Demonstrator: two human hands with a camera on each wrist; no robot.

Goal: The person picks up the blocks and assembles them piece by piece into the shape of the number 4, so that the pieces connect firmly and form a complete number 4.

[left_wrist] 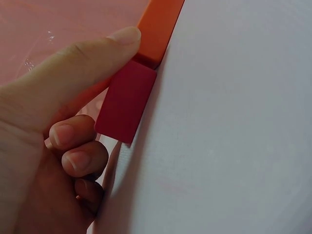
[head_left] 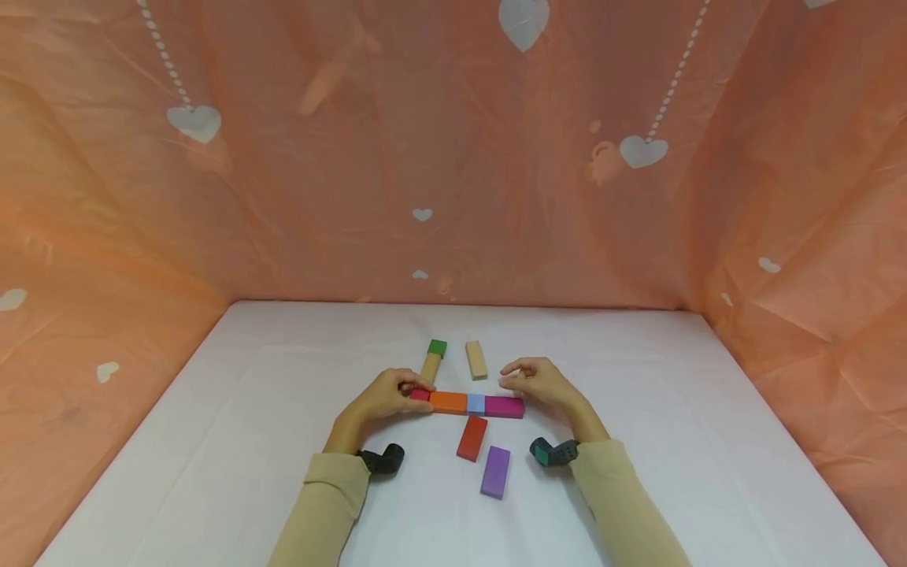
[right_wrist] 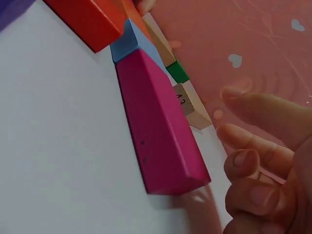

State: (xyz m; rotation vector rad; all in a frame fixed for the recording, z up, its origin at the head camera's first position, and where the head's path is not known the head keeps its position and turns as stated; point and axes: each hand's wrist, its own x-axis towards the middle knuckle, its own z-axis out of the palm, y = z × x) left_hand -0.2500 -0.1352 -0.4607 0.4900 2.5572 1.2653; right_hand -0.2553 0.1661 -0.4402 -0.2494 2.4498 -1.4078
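On the white table a row runs left to right: a crimson block (head_left: 420, 394), an orange block (head_left: 449, 402), a light blue block (head_left: 476, 404) and a magenta block (head_left: 504, 406). At the left end, my left hand (head_left: 390, 392) pinches the orange block between thumb and index finger, right at its joint with the crimson block (left_wrist: 126, 102); the other fingers curl beside the crimson one. My right hand (head_left: 542, 382) hovers just past the right end of the magenta block (right_wrist: 156, 126), fingers loosely bent, holding nothing.
Behind the row lie a plain wood block (head_left: 430, 368) with a green block (head_left: 437, 347) at its far end, and another plain wood block (head_left: 476, 360). A red block (head_left: 472, 438) and a purple block (head_left: 495, 472) lie in front. An orange curtain (head_left: 453, 157) surrounds the table.
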